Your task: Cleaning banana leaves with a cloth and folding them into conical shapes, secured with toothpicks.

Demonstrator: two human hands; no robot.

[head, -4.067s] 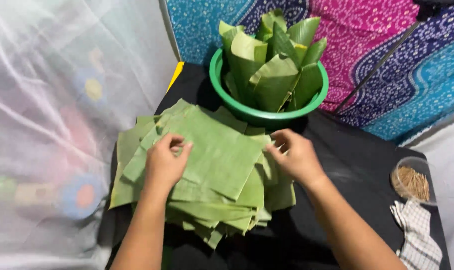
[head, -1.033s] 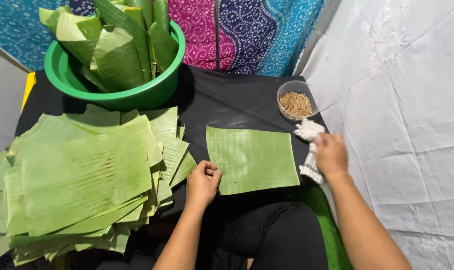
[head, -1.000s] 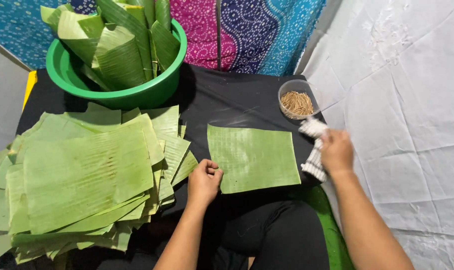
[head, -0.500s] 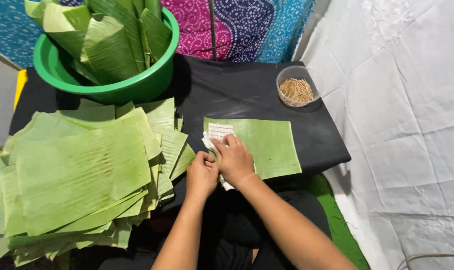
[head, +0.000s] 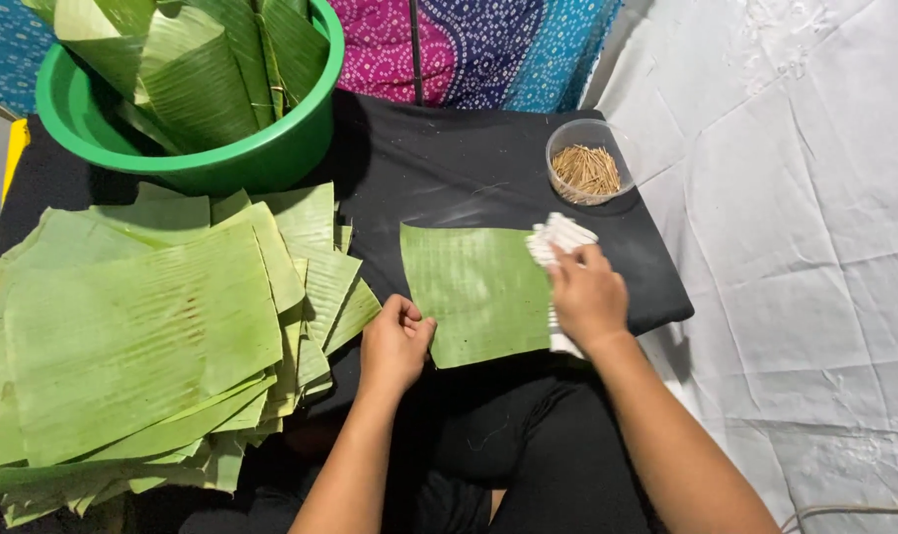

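A single square banana leaf piece [head: 473,287] lies flat on the black cloth in front of me. My left hand [head: 394,341] rests on its lower left corner, fingers curled, pinning it down. My right hand [head: 587,297] presses a white checked cloth [head: 557,240] onto the leaf's right edge. To the left lies a thick stack of cut banana leaf pieces [head: 132,326].
A green plastic tub [head: 187,168] with rolled banana leaves stands at the back left. A small clear bowl of short wooden sticks [head: 585,170] sits at the back right. White sheeting [head: 795,218] covers the right side; patterned fabric hangs behind.
My right hand took the white cloth from the right, swept it to the leaf's left side, and has now wiped back to the right edge. The left hand stays at the leaf's corner.
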